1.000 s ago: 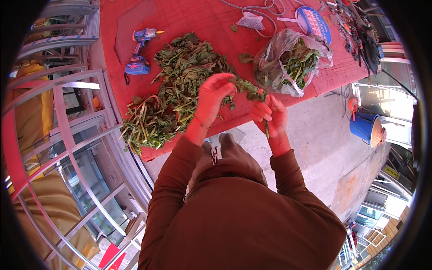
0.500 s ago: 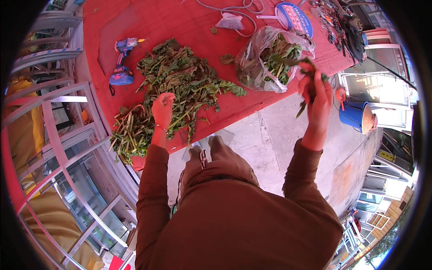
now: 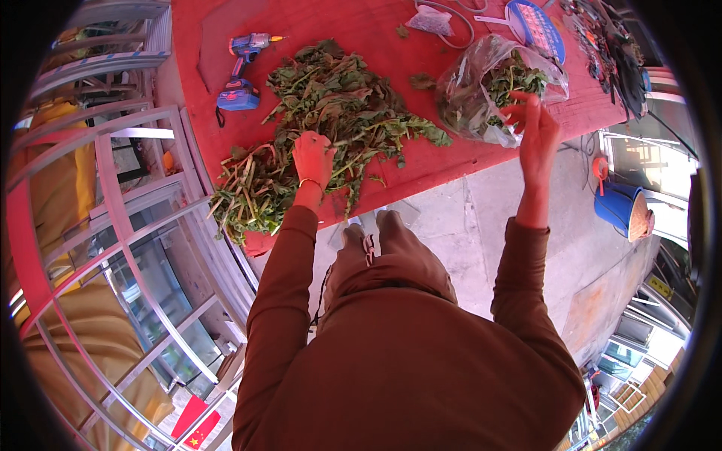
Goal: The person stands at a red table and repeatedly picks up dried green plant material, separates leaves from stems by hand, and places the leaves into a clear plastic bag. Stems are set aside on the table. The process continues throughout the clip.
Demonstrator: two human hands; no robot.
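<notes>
A heap of wilted leafy greens (image 3: pixel 338 90) lies on the red-covered table, leaves at the far side. Cut stems (image 3: pixel 244 188) of the greens are bunched toward the near left. Over the near part of the heap is my left hand (image 3: pixel 313 159), fingers curled closed among leaves and stems; what they pinch, if anything, is hidden. My right hand (image 3: pixel 538 135) is raised at the near side of a clear plastic bag (image 3: pixel 462 94), its fingers apart and nothing in them. Leafy greens (image 3: pixel 519 79) fill the bag, whose mouth gapes toward the right.
A blue cordless drill (image 3: pixel 241 75) lies left of the heap. Beyond the bag are a blue hand fan (image 3: pixel 535 28), a small clear packet (image 3: pixel 434 20) and a grey hose. Tools (image 3: pixel 602 45) crowd the far right. A blue bucket (image 3: pixel 617 207) stands on the floor.
The greens in my right hand have been let go at the bag, and its fingers have spread. My left hand has moved onto the heap. The whole view has shifted.
</notes>
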